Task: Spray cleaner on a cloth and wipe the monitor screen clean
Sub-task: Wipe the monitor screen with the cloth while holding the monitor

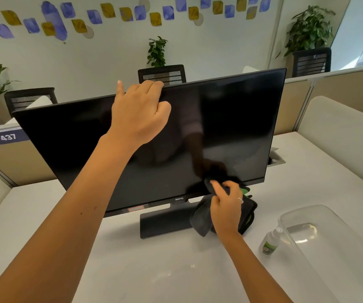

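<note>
A: Monitor, black flat-panel (230,119): status?
B: Left hand (139,114) grip curls over its top edge; right hand (226,206) grip pinches dark grey microfibre cloth (202,219) against the lower bezel.
A: Risk?
B: Pressure below the left grip could tip it.

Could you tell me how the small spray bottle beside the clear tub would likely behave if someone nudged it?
The spray bottle is narrow and upright on the smooth white desk, so it would probably tip rather than slide. It looks like small, translucent plastic, so likely light. Being round-bodied, it may roll once down, possibly against the clear tub next to it.
</note>
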A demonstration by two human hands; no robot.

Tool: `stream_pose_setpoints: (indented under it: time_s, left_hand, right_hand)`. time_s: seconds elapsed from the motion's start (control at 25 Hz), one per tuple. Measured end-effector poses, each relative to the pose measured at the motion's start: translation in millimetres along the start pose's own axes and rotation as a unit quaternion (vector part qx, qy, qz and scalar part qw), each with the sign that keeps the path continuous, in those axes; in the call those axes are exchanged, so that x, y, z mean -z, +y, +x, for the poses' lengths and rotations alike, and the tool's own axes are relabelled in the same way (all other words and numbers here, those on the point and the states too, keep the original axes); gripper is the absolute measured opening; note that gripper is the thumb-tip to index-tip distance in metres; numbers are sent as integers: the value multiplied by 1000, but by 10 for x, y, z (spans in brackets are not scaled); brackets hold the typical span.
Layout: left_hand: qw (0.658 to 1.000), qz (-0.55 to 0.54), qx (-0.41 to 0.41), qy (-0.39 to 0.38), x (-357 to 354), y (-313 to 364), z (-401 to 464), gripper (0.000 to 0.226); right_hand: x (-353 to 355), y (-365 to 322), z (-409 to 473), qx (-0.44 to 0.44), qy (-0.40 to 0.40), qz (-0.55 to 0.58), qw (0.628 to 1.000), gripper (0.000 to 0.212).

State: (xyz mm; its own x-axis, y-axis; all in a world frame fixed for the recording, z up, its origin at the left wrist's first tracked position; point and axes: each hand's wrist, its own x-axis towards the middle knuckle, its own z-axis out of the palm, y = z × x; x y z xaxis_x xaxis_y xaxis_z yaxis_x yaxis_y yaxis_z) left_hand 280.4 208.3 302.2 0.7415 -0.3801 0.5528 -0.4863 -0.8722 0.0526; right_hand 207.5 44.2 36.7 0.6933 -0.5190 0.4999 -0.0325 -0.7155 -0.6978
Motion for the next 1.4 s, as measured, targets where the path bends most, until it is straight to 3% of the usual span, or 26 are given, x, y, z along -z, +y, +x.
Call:
stream_pose_setpoints:
  time_s: [0.12,0.28,0.52,0.68,0.8,1.08,1.24,1.4]
  left_hand:
    - [1000,-4,-8,-16,30,-26,1,53]
    - [1000,4,-15,-24,33,-43,-1,55]
    - [1000,3,-14,-22,30,-35,2,57]
    - [1000,3,-13,-25,38,-21,0,57]
    - [999,3,-8,-33,79,-4,6,57]
    - [998,-6,-4,-69,51,216,202,49]
    - [997,-15,-57,-49,-144,626,359,53]
    - [998,-11,-66,-4,-261,713,338,51]
  right_hand:
    - [173,-133,332,-51,83,67,993,36]
    - [216,-498,635,6,125,67,990,40]
    - [6,-887,471,184,98,-25,978,37]
    - [-158,-661,155,259,19,-66,963,33]
    - [-152,-433,-52,216,-42,-75,973,38]
    - [58,-216,-38,90,-99,-64,989,36]
    - [145,-132,25,35,-144,-81,986,30]
    - [197,-40,124,-14,-138,-103,985,29]
